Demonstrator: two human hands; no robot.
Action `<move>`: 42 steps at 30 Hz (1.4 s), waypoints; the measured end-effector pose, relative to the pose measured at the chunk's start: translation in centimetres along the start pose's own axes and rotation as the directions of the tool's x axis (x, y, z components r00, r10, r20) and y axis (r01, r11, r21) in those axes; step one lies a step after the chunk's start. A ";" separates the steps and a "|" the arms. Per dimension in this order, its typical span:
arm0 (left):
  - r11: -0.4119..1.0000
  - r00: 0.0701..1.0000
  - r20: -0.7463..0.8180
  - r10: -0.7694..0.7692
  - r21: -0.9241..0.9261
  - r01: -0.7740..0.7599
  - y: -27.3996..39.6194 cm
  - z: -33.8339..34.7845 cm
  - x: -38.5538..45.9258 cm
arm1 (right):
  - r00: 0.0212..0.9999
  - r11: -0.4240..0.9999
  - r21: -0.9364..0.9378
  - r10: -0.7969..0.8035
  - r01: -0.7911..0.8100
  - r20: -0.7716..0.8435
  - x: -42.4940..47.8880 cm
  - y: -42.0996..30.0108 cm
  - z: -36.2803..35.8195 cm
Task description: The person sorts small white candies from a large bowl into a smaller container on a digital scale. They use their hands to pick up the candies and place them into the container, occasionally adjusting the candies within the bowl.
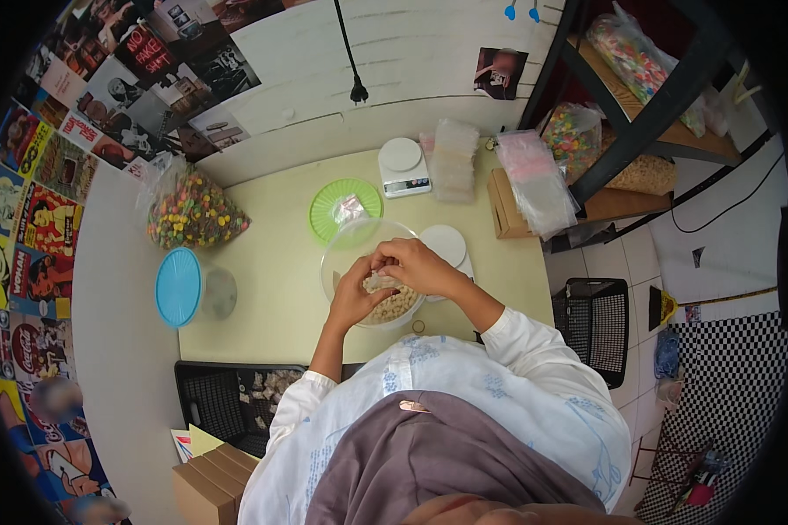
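A clear plastic tub point(331, 252) stands near the table's front edge, with beige ball-shaped snack pieces point(397, 307) in its bottom. Over it, my left hand point(353, 292) and my right hand point(412, 261) meet around a small clear plastic bag point(375, 282). The right fingers pinch its upper part while the left thumb and fingers curve around its side. My fingers hide much of the bag, and I cannot tell how full it is. Behind the tub, a green plastic lid point(325, 207) bears a small clear packet point(349, 209).
Two white kitchen scales, one at the back point(404, 167) and one beside the tub point(445, 248), share the table point(269, 315). Stacked plastic bags point(454, 161) lie at the back. Left are a bag of colourful snacks point(194, 210) and a blue-lidded container point(178, 287). Black crates point(203, 387) flank me.
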State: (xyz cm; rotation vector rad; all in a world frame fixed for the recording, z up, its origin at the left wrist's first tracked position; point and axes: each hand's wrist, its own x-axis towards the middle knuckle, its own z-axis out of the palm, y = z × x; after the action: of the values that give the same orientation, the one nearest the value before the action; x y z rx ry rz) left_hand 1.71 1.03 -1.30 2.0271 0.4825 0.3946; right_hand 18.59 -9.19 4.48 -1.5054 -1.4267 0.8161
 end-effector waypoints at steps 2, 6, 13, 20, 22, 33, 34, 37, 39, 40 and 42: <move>0.998 0.998 -0.041 0.047 -0.034 -0.048 0.2 0.1 0.1 | 0.998 0.989 0.127 0.068 -0.069 0.013 0.4 0.5 0.1; 1.000 1.000 -0.020 0.008 -0.018 -0.008 -0.2 -0.1 0.0 | 0.994 0.979 0.174 0.106 -0.102 -0.017 0.5 1.9 0.4; 0.993 0.994 -0.108 -0.032 -0.120 0.019 -0.7 -0.1 0.0 | 0.902 0.987 0.014 0.154 -0.162 -0.403 -2.3 6.6 -3.4; 0.983 0.988 -0.145 -0.061 -0.183 0.034 -0.9 0.3 0.1 | 0.720 0.711 -0.300 0.407 -0.636 -0.562 -10.7 18.1 -0.9; 0.981 0.985 -0.152 -0.077 -0.186 0.048 -1.1 0.3 0.1 | 0.665 0.680 -0.227 0.495 -0.698 -0.560 -11.9 19.2 0.0; 0.991 0.985 -0.167 -0.042 -0.131 0.020 -1.0 0.3 0.0 | 0.569 0.628 -0.120 0.586 -0.769 -0.578 -12.4 21.4 2.0; 0.992 0.987 -0.153 -0.057 -0.122 0.039 -0.9 0.2 0.0 | 0.559 0.614 -0.122 0.595 -0.780 -0.577 -12.3 21.1 2.0; 0.991 0.989 -0.123 -0.085 -0.110 0.072 -0.3 -0.1 0.1 | 0.554 0.613 -0.122 0.589 -0.781 -0.588 -11.9 20.9 2.1; 0.990 0.989 -0.127 -0.080 -0.122 0.065 0.0 0.0 0.1 | 0.520 0.578 -0.102 0.626 -0.810 -0.581 -11.6 20.2 2.0; 0.993 0.989 -0.129 -0.074 -0.106 0.060 -0.1 0.0 0.0 | 0.503 0.560 -0.093 0.644 -0.823 -0.576 -11.3 19.9 2.0; 0.996 0.990 -0.131 -0.059 -0.076 0.049 -0.6 0.0 0.0 | 0.490 0.542 -0.097 0.650 -0.835 -0.581 -11.0 19.9 2.0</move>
State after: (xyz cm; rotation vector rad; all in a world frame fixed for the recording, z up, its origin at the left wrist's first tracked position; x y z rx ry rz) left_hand 1.65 1.27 -1.81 1.9218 0.5956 0.5099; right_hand 23.53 -18.77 -15.69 -2.5184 -0.4600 0.5805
